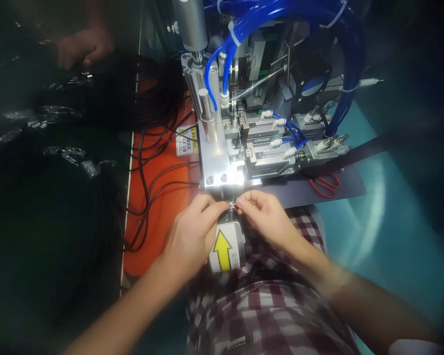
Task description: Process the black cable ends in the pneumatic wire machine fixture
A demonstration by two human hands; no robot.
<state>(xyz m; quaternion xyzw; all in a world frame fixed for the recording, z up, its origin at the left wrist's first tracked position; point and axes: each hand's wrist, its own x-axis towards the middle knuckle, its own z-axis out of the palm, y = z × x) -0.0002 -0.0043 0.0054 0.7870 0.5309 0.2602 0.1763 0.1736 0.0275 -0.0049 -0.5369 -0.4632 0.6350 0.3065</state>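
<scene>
My left hand [196,227] and my right hand [262,212] meet at the front edge of a metal machine [222,167], fingertips almost together. Both hands are closed in a pinch. Between them shows a small piece with thin red and pale wire ends [236,209], too small to make out fully. Just below the fingertips sits a white cylinder with a yellow arrow [222,249], and my left hand partly covers its left side.
Black cables [148,197] run over an orange surface [163,217] on the left. Red-handled scissors [325,185] lie right of the machine. Blue air hoses [281,12] arch above it. Another person's hand [85,47] is at upper left, near bagged bundles [74,155].
</scene>
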